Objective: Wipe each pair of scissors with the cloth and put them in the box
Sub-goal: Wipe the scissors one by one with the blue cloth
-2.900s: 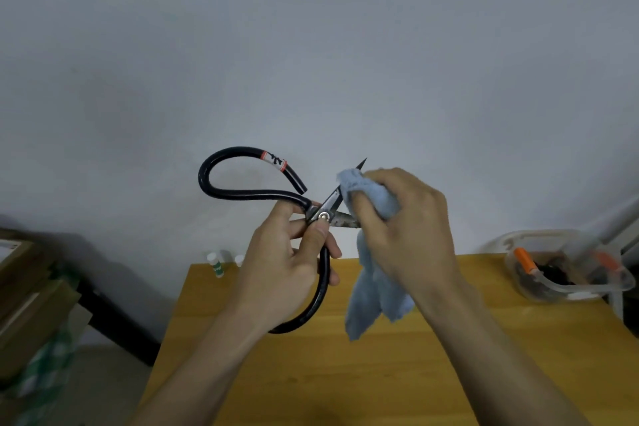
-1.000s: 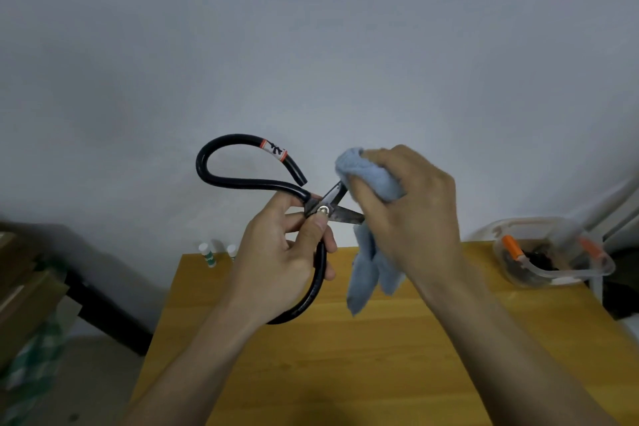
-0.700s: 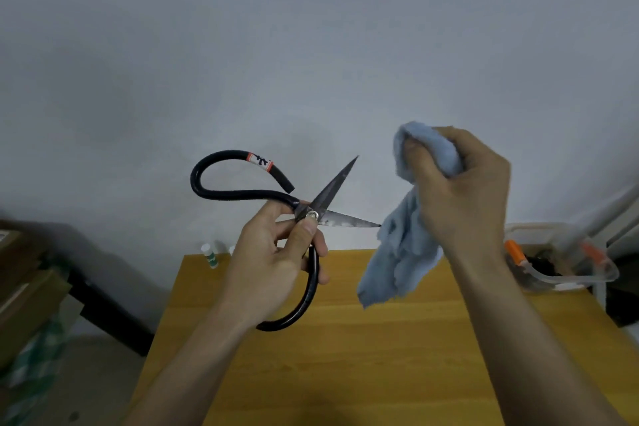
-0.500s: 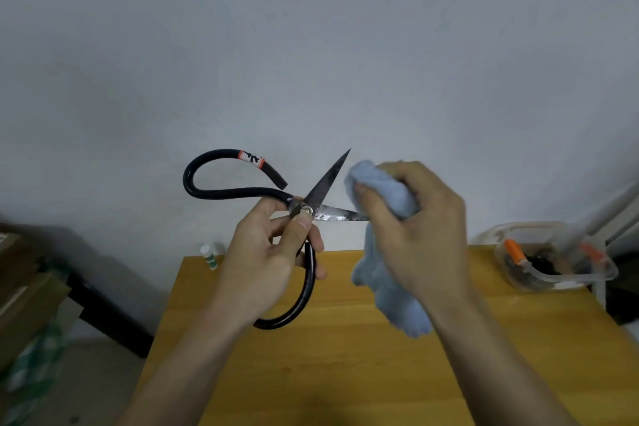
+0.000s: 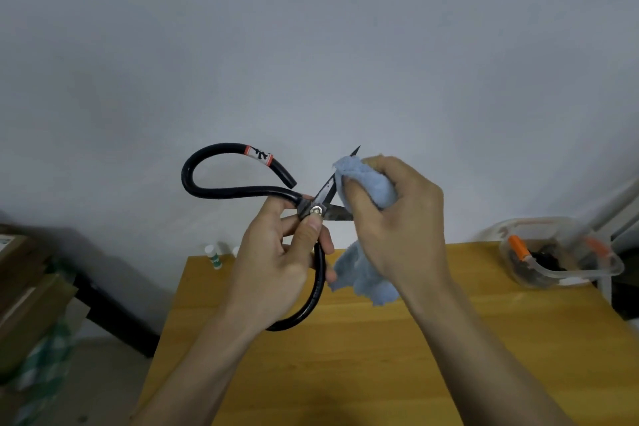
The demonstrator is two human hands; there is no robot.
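My left hand grips large black-handled scissors near the pivot, held up above the wooden table. The blades are spread apart. My right hand holds a light blue cloth bunched around the blades, so only the upper blade's tip and a short stretch near the pivot show. The cloth's loose end hangs below my right hand. A clear plastic box stands at the table's far right edge, with several scissors inside, some orange-handled.
A small white and green bottle stands at the table's far left corner. Cardboard boxes are stacked on the floor to the left. A plain grey wall fills the background.
My right hand pulled the cloth away from the blades to the right, then brought it back over them. The scissors stayed open in my left hand and shifted slightly left.
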